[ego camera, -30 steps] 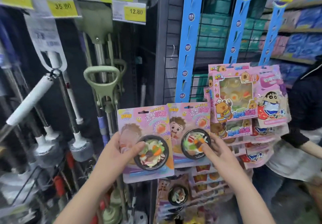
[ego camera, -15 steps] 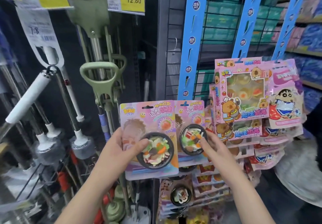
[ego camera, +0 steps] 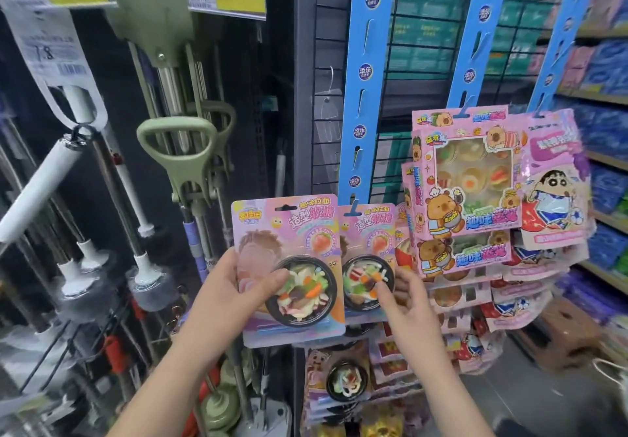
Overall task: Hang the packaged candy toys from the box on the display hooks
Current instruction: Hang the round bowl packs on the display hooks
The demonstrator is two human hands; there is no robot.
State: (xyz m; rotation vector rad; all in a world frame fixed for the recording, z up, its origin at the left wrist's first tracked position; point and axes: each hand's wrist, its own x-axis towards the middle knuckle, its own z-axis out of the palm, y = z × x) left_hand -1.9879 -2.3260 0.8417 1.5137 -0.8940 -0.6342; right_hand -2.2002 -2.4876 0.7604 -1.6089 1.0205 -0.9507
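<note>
Compared with one second ago, the ramen candy pack (ego camera: 289,233) in the left hand (ego camera: 231,287) now overlaps the left edge of the second ramen pack (ego camera: 370,233), which hangs from a clip (ego camera: 353,210) on the blue hanging strip (ego camera: 360,97). The left fingers grip the held pack, thumb on its black bowl blister (ego camera: 306,294), which contains coloured gummy pieces. The right hand (ego camera: 407,304) touches the hanging pack's bowl with loosely spread fingers. Beside it, the capybara window box (ego camera: 469,178) holds food-shaped candies.
</note>
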